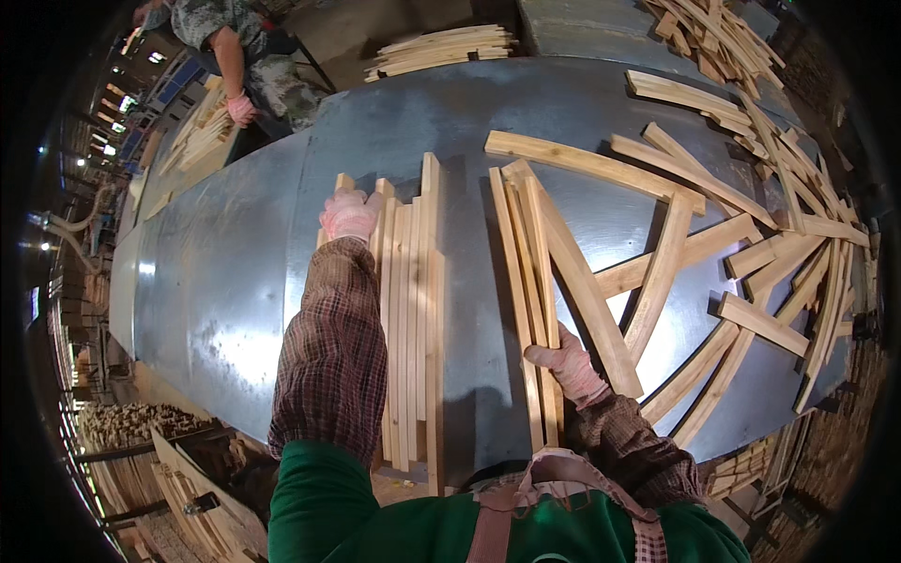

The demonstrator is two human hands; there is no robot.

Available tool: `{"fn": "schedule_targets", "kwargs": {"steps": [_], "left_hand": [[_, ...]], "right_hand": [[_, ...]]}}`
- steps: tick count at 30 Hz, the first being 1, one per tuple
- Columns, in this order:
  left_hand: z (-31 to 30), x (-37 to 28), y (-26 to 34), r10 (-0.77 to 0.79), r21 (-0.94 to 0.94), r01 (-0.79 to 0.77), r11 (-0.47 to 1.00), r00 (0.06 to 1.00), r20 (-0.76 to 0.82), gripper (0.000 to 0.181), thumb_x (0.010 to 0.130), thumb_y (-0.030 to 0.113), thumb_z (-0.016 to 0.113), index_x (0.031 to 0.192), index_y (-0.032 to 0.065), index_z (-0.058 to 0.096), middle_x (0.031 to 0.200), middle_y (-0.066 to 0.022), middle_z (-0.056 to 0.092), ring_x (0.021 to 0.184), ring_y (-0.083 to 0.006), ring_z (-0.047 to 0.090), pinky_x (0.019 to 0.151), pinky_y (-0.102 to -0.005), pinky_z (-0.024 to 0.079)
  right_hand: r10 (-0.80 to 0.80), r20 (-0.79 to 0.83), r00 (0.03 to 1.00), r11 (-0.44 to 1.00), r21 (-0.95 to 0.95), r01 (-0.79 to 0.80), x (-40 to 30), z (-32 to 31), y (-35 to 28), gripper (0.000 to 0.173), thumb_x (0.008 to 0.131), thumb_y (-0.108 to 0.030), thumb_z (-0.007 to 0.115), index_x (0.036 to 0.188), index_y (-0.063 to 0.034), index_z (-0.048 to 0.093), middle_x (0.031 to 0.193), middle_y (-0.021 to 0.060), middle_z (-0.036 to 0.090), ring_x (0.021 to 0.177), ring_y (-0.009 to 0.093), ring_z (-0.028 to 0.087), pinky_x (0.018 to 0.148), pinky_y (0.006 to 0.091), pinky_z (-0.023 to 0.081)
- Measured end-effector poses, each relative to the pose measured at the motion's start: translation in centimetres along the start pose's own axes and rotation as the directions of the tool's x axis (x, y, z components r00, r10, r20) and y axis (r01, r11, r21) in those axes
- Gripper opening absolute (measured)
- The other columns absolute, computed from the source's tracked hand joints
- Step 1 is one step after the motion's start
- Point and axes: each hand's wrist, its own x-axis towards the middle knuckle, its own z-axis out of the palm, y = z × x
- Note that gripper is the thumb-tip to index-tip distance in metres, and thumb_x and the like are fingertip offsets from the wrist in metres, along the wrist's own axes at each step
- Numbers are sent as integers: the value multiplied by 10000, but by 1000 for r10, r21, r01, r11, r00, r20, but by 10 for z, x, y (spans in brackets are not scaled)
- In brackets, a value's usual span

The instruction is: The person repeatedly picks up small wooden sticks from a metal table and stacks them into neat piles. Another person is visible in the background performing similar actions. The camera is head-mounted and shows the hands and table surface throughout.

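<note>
My left hand (352, 213), in a pinkish work glove, lies over the far ends of a row of wooden strips (403, 281) set side by side on the metal-topped table (464, 415). Its fingertips are partly hidden, so a grip cannot be told. My right hand (574, 366), gloved too, grips a few narrow wooden strips (533, 281), thumb across them. A wider wooden board (584, 281) leans close beside these strips on the right. The two groups of strips lie apart, with bare metal between them.
Loose wooden pieces (658, 281) cross one another on the right, thickening into a heap (809, 176). Beyond the far edge lies a stack of strips (443, 49). A co-worker's gloved hand (243, 109) is at the upper left, by another wood pile (200, 137).
</note>
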Motion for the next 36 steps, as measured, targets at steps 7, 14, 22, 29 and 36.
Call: {"fn": "schedule_targets", "kwargs": {"steps": [7,14,22,29,36], "left_hand": [[29,42,-6,-31,253,-5,968,990,137,584,990,599,485,1328,198,743,1340,-103,716,1234,-322,667,1051,-461,477],[-93,-31,-76,388,462,-231,856,877,-282,192,992,257,568,1058,134,701,1086,-127,716,1011,-327,716,770,-451,607],[-331,-190,-180,-244,-609,-222,762,772,-587,405,983,353,748,1106,-33,751,924,-37,730,761,-111,664,694,-268,555],[-322,-182,-153,91,104,-57,993,929,-360,373,986,304,669,1248,44,727,985,-79,711,839,-169,653,754,-327,549],[-121,-67,-84,284,577,-263,773,957,56,219,960,147,606,1039,82,800,1015,-171,779,992,-320,761,806,-409,627]], "right_hand": [[33,24,999,999,-21,-33,-4,5,-4,723,837,-77,820,1485,12,513,1215,55,688,1062,147,648,958,303,536],[47,49,998,996,-76,-44,9,11,-3,602,873,-84,771,1421,16,545,1119,70,710,957,159,679,886,302,564],[-31,-24,999,994,-105,29,70,133,81,770,867,-157,812,1503,70,441,1226,162,700,1079,232,680,949,335,545],[-140,-24,990,966,-224,131,57,162,55,856,846,-188,841,1534,75,403,1307,196,661,1156,278,649,1007,361,523],[-8,107,994,998,61,2,16,126,34,776,847,-172,890,1478,4,474,1213,120,693,1024,219,685,912,336,563]]}}
